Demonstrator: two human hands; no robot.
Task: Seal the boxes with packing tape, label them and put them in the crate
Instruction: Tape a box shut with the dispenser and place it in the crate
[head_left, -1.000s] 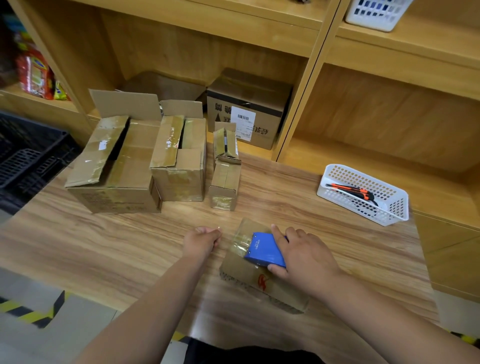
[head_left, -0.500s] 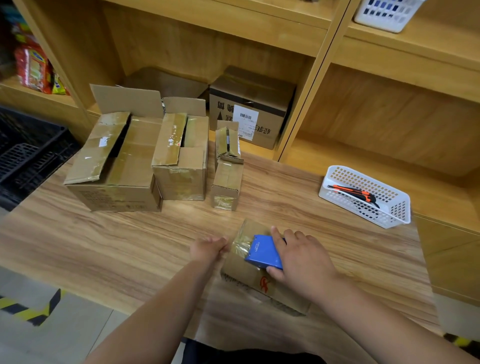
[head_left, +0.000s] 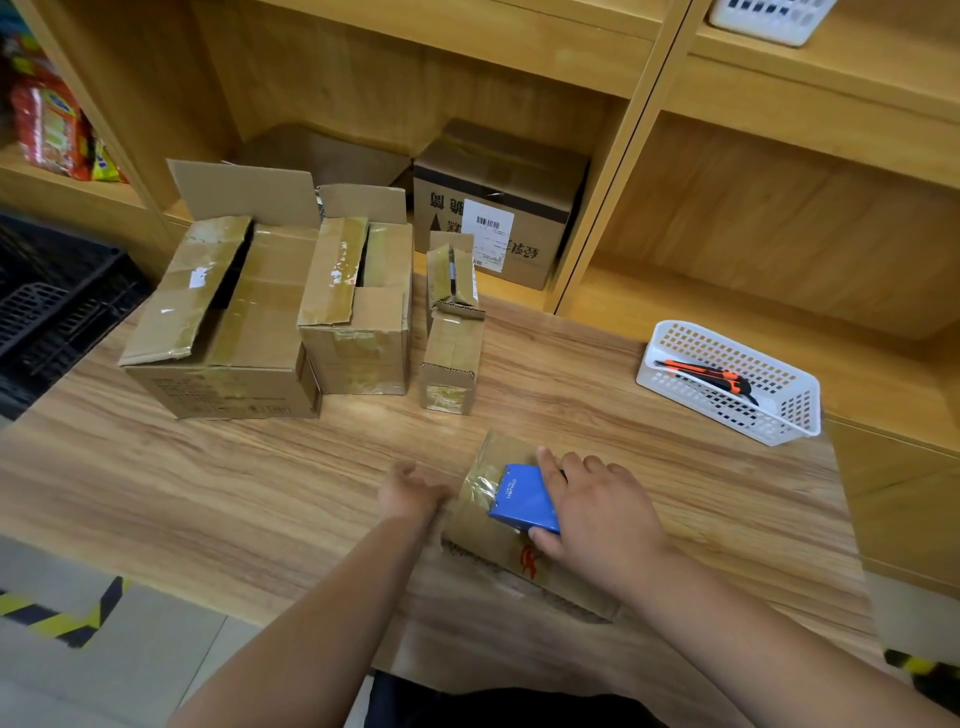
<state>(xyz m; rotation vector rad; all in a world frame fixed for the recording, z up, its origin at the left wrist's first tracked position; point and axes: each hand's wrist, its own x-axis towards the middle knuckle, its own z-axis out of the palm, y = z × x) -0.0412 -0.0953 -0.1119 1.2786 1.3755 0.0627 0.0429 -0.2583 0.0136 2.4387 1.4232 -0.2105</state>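
Left hand has moved in to 9 o'clock edge of box, grip blurred, cannot tell; right hand stays with grip clamped on tape dispenser: sealing ongoing.

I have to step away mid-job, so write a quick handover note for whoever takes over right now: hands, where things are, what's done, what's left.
Right hand grips the blue tape dispenser on top of the flat box at the table's near edge.
Left hand is at that box's left edge; blurred, grip unclear.
Clear tape lies over the flat box's far end; no label shows on it.
Three open boxes stand at the table's back left; the black crate sits off its left side.
Left to do: finish this seal, tape the other three, label all, load the crate.
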